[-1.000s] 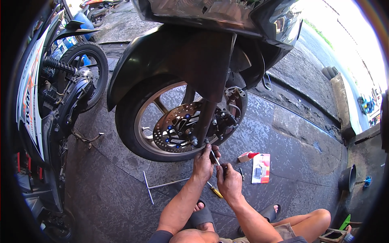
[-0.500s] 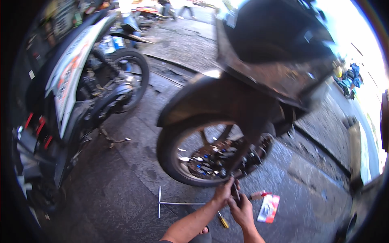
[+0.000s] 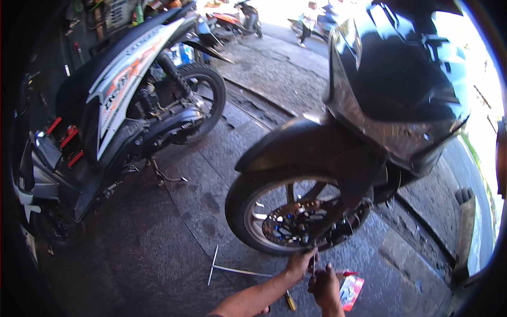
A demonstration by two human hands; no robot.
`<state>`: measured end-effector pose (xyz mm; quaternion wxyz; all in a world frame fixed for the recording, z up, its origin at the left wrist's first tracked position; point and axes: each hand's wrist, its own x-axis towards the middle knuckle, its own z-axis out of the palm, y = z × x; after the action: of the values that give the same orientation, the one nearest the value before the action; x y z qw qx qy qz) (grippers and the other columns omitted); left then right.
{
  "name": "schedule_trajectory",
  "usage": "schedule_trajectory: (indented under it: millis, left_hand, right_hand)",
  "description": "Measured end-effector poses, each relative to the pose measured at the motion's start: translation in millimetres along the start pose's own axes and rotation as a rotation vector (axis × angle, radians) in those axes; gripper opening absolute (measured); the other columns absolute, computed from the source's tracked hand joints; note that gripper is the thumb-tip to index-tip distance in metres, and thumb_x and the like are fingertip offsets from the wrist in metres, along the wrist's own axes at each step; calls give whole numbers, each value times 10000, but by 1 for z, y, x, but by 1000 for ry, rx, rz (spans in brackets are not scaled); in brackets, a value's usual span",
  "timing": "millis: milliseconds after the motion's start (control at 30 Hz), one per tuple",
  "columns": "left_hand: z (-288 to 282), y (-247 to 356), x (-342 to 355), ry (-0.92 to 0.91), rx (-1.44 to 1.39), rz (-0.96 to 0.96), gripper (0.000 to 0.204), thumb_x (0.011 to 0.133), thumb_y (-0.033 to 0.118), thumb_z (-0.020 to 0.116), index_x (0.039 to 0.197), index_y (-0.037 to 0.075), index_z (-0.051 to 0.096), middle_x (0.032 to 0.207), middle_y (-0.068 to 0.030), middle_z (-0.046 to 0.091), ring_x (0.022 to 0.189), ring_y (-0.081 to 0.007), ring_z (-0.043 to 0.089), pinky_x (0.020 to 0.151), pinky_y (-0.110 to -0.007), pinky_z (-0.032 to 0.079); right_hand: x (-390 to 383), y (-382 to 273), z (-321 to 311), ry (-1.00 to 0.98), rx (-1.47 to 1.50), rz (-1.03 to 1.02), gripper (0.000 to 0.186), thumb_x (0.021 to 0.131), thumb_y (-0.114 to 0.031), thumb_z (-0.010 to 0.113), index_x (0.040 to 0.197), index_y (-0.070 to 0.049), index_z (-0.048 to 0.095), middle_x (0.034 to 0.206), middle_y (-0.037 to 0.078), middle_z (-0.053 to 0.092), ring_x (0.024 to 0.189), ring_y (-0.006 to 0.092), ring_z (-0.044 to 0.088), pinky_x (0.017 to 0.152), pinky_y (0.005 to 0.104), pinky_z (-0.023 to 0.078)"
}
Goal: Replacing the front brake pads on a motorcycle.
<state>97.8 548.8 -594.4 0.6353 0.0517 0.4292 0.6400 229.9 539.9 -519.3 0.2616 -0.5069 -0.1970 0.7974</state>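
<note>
Wheel (image 3: 290, 193), mounted; disc (image 3: 282, 219), fitted; work at foot of fork (image 3: 330, 219) seems under way, remainder unclear. Slim tool (image 3: 315, 263), below fork: right hand (image 3: 326, 288) clenched round its lower end; left hand (image 3: 302, 261) beside it, finger grip indeterminable.

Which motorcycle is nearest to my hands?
The dark motorcycle on the right: your left hand is beside its front wheel. Others, like the white-panelled motorcycle, stand farther off.

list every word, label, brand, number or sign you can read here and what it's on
White side panel of the scooter at left: dark and orange lettering, not copied out; smaller marks too blurred to read.
Red-and-white card pack beside the right hand: print too small and blurred to read.
</note>
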Motion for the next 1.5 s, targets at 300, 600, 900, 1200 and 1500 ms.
schedule_trajectory:
  millis: [300, 600, 900, 1200, 1500]
  left_hand:
    - [22, 37, -14, -124, -14, -71, 289, 1000, 334, 508, 992, 67, 617, 851, -71, 681, 681, -131, 648, 550, -237, 496]
    - [8, 29, -21, -58, -42, -52, 162, 926, 230, 642, 942, 70, 617, 789, -35, 635, 644, -104, 589, 563, -227, 470]
    - [8, 24, -1, 56, -179, 33, 166, 939, 197, 626, 996, 42, 630, 872, -81, 663, 759, -152, 637, 660, -284, 521]
    - [31, 27, -25, -40, -146, -55, 260, 985, 326, 539, 1019, 84, 626, 859, -43, 678, 723, -115, 624, 643, -266, 484]
    - [67, 63, -16, -230, -126, 90, 248, 992, 271, 532, 1079, 60, 627, 932, -38, 659, 863, -136, 625, 837, -315, 486]
  right_hand:
    - [18, -45, 8, -183, -560, -59, 283, 931, -298, 633, 924, -15, 629, 794, 25, 576, 673, 116, 497, 609, 256, 388]
    - [11, -46, 19, -184, -440, 105, 281, 901, -299, 673, 912, -19, 663, 773, 21, 584, 664, 99, 482, 595, 255, 363]
    - [-9, -52, 27, -89, -731, -54, 250, 936, -240, 578, 887, -11, 666, 702, 17, 579, 609, 109, 508, 552, 270, 398]
    - [-23, -80, 50, -21, -585, -424, 320, 991, -250, 498, 944, 28, 649, 751, 48, 651, 633, 91, 569, 531, 252, 413]
    - [-15, -89, 49, -44, -408, -281, 326, 1000, -264, 471, 948, 12, 637, 683, 11, 583, 534, 80, 487, 471, 228, 361]
